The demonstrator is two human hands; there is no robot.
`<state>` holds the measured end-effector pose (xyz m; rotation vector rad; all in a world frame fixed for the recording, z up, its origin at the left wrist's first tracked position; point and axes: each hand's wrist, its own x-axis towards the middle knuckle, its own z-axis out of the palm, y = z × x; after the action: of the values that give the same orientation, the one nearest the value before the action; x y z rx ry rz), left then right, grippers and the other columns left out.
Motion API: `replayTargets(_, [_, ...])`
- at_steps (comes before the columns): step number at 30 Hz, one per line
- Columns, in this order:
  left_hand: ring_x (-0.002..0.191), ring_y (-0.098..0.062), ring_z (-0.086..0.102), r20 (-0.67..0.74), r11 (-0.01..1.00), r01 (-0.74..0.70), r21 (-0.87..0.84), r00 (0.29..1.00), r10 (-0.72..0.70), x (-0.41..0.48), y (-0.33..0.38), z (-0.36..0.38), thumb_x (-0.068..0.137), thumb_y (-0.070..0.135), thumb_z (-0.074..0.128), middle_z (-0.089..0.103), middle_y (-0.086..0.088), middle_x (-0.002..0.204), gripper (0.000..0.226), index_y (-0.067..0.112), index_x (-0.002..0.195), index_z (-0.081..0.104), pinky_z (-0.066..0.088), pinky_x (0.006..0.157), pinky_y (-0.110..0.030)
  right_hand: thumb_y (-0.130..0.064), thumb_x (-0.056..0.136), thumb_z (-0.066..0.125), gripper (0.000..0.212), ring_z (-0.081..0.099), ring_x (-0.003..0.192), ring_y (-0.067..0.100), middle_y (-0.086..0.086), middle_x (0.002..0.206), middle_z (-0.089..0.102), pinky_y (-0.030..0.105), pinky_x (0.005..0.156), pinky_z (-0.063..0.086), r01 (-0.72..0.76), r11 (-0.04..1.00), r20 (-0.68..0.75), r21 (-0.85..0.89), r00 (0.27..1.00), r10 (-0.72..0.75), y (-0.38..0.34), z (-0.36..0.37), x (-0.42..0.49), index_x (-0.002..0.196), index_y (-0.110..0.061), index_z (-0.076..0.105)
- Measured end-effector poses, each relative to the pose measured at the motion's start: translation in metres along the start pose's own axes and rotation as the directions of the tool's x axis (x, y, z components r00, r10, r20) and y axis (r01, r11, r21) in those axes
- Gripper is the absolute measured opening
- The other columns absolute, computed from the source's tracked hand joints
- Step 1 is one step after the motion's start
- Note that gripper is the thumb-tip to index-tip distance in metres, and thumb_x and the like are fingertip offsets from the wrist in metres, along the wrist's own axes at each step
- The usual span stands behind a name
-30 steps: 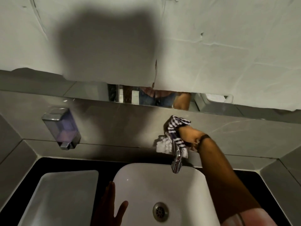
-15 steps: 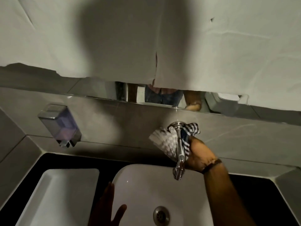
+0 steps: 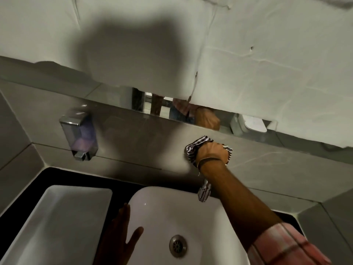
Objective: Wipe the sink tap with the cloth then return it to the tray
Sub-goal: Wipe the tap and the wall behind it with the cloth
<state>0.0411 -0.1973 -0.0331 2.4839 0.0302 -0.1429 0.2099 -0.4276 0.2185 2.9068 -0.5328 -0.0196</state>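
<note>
A chrome sink tap (image 3: 204, 191) juts from the grey tiled wall over a white basin (image 3: 191, 211). Only its spout tip shows; the rest is hidden under my right hand and forearm. My right hand (image 3: 210, 153) is closed around a dark-and-white striped cloth (image 3: 193, 148), pressed over the tap's upper end at the wall. My left hand (image 3: 122, 234) rests flat on the basin's left rim, fingers spread, holding nothing. A white rectangular tray (image 3: 57, 217) sits on the black counter left of the basin, with nothing in it.
A soap dispenser (image 3: 80, 134) with purple liquid hangs on the wall at left. White sheeting (image 3: 248, 64) covers most of the mirror above; a narrow strip of mirror (image 3: 172, 109) shows beneath. The basin drain (image 3: 178, 245) is near the bottom.
My right hand has slid the cloth from the lower spout up to the tap's top at the wall, covering it. The left hand stays on the basin rim. The view has tilted slightly.
</note>
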Motion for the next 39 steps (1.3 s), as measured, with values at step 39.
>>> replayTargets(39, [0.154, -0.022, 0.014, 0.035, 0.998, 0.015, -0.067, 0.999, -0.013, 0.006, -0.002, 0.002, 0.060, 0.097, -0.002, -0.001, 0.004, 0.166, 0.123, 0.017, 0.152, -0.015, 0.018, 0.125, -0.045, -0.037, 0.092, 0.059, 0.041, 0.065, 0.117, 0.032, 0.014, 0.126, 0.068, 0.036, 0.100, 0.052, -0.244, 0.726, 0.352, 0.643, 0.936, 0.003, 0.022, -0.006, -0.022, 0.123, -0.012, 0.067])
